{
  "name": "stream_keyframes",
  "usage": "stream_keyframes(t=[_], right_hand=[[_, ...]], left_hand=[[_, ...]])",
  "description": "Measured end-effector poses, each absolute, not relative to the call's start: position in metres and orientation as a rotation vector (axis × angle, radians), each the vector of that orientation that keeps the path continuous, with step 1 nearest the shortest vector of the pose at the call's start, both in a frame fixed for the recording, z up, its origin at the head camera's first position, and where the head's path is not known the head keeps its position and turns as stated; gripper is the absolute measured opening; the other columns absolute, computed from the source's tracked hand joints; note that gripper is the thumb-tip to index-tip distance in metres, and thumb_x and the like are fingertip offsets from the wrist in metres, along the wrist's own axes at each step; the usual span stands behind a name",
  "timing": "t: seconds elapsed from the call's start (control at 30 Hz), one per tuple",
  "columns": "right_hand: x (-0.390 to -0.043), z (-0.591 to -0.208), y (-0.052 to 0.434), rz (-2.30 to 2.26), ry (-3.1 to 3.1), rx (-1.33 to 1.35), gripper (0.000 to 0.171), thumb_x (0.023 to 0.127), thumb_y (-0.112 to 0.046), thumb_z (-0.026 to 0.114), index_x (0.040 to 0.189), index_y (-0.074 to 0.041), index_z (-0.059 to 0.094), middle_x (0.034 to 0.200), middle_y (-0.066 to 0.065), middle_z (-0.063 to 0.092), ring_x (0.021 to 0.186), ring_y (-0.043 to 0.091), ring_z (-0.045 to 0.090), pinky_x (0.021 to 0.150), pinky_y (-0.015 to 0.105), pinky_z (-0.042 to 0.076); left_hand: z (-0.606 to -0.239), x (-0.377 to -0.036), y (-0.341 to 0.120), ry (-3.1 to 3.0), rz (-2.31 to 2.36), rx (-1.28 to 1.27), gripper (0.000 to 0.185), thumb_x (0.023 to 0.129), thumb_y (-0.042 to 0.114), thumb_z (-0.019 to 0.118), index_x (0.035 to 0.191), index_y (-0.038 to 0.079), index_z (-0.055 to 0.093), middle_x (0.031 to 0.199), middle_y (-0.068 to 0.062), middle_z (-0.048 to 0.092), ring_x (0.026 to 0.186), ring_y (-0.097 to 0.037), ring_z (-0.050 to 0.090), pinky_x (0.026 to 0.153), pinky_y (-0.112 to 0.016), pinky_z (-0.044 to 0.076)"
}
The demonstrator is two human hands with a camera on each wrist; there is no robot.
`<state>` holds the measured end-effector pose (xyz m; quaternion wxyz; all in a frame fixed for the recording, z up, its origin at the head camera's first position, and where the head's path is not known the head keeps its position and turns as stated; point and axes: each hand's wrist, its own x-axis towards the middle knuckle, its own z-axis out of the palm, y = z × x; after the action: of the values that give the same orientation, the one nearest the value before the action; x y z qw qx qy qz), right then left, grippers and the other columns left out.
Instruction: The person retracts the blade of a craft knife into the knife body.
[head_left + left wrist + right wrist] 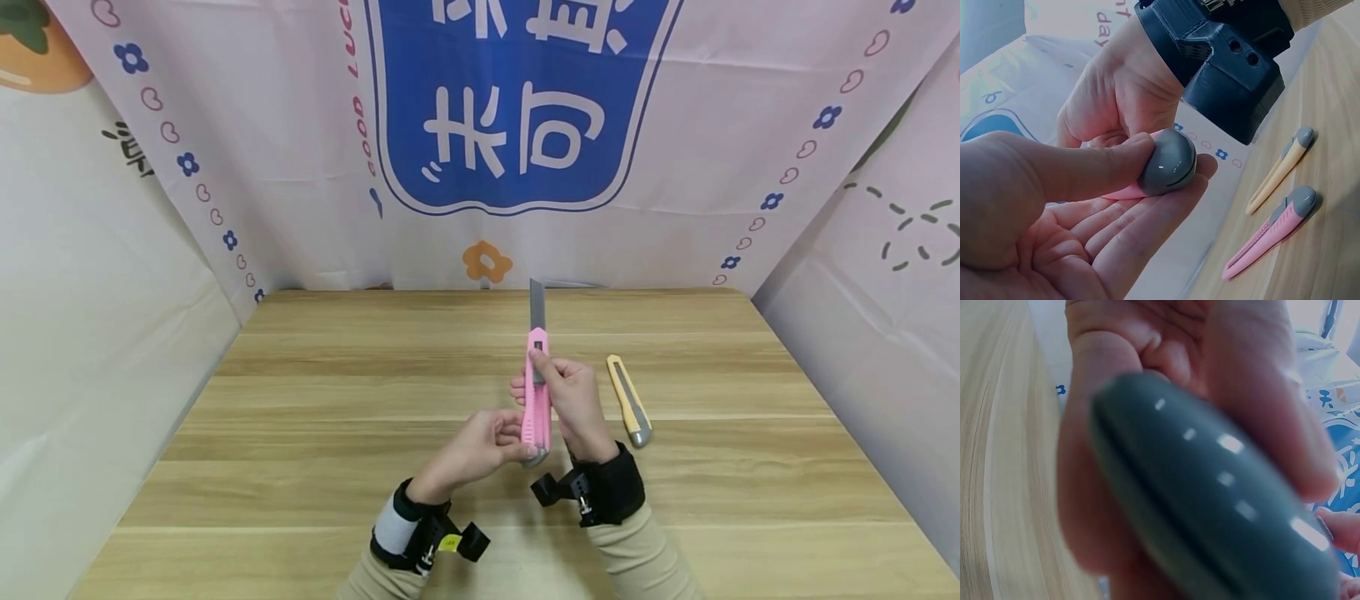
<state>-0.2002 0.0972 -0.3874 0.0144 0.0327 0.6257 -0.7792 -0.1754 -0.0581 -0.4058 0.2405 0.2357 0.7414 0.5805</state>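
Note:
Both hands hold a pink utility knife (532, 423) above the wooden table, its grey blade (537, 305) extended far out and pointing away from me. My left hand (480, 442) pinches the knife's rounded grey end cap (1169, 161) between thumb and fingers. Higher on the handle, my right hand (576, 400) grips it, with the thumb lying near the slider. In the right wrist view the grey end cap (1204, 487) is large and blurred. A yellow utility knife (630, 402) lies on the table to the right. Beside it in the left wrist view lies a second pink utility knife (1269, 236), hidden in the head view.
The wood-grain table (337, 417) spreads out under the hands. A printed cloth (300, 167) hangs behind its far edge, with more cloth at both sides. Black camera straps (611, 487) circle the wrists.

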Motion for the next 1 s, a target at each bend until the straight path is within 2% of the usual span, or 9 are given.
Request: stream_keyframes(t=[0.37,0.8,1.0], right_hand=[[-0.1991,-0.3859,0.0968,-2.413,1.955,0.075,0.038,0.097,-0.021,0.058,0.1,0.017,0.062,0.064,-0.003,0.073,0.062,0.012,0.073,0.065,0.029,0.064],[-0.1993,-0.3817,0.1028,-2.351,1.941,0.104,0.044,0.099,-0.028,0.055,0.113,0.013,0.06,0.07,-0.005,0.074,0.069,0.009,0.074,0.071,0.029,0.064],[-0.1996,-0.3802,0.1054,-2.359,1.965,0.149,0.046,0.099,-0.034,0.052,0.114,0.009,0.06,0.072,-0.005,0.074,0.071,0.009,0.074,0.073,0.028,0.064]], left_hand=[[-0.4063,-0.1755,-0.06,2.022,1.59,0.652,0.034,0.091,-0.002,0.059,0.122,-0.013,0.055,0.114,-0.031,0.066,0.106,-0.038,0.067,0.086,-0.022,0.06],[-0.4045,-0.1775,-0.0599,2.016,1.586,0.615,0.04,0.09,0.003,0.063,0.126,-0.012,0.052,0.115,-0.03,0.066,0.103,-0.03,0.069,0.086,-0.023,0.061],[-0.4052,-0.1778,-0.0588,2.016,1.585,0.603,0.041,0.088,0.002,0.065,0.125,-0.012,0.053,0.115,-0.029,0.066,0.106,-0.032,0.068,0.09,-0.023,0.06]])
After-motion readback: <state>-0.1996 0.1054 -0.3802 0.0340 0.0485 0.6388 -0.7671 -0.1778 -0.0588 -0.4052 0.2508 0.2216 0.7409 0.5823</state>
